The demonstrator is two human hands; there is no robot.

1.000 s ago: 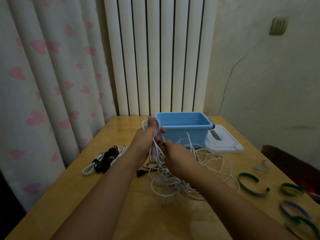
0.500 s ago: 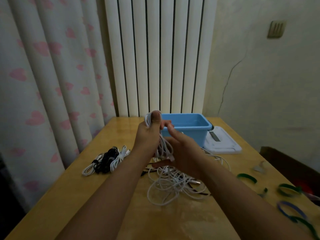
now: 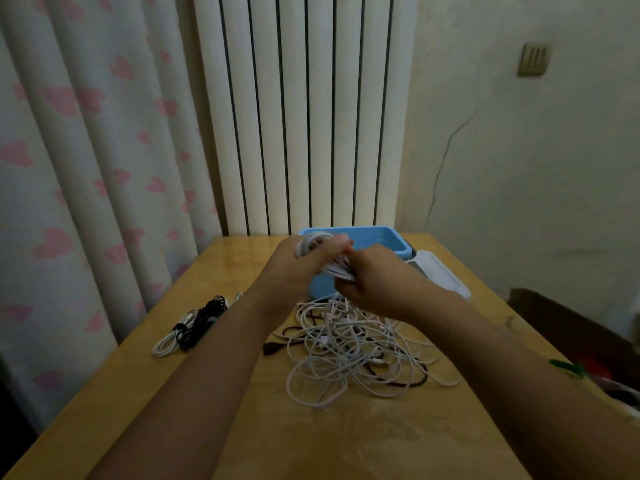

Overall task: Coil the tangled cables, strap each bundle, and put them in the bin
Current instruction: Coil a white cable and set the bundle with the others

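Observation:
My left hand (image 3: 294, 268) grips a coil of white cable (image 3: 313, 241) held up in front of the blue bin (image 3: 398, 242). My right hand (image 3: 375, 284) holds the lower strands of the same coil, just right of the left hand. Below both hands a tangle of white and dark cables (image 3: 356, 355) lies on the wooden table (image 3: 242, 427), with a black plug (image 3: 272, 348) at its left edge. Left of my left forearm lies a bundle of black and white cables (image 3: 194, 325).
A white lid (image 3: 443, 275) lies right of the bin. A green strap (image 3: 568, 367) shows at the table's right edge, past my right forearm. A curtain hangs at the left and a white radiator stands behind the table. Dark clutter sits beyond the right edge.
Both hands rose and moved toward the bin with the coil. My right hand closed around the coil's strands. The view tilted, so most straps on the right are out of sight.

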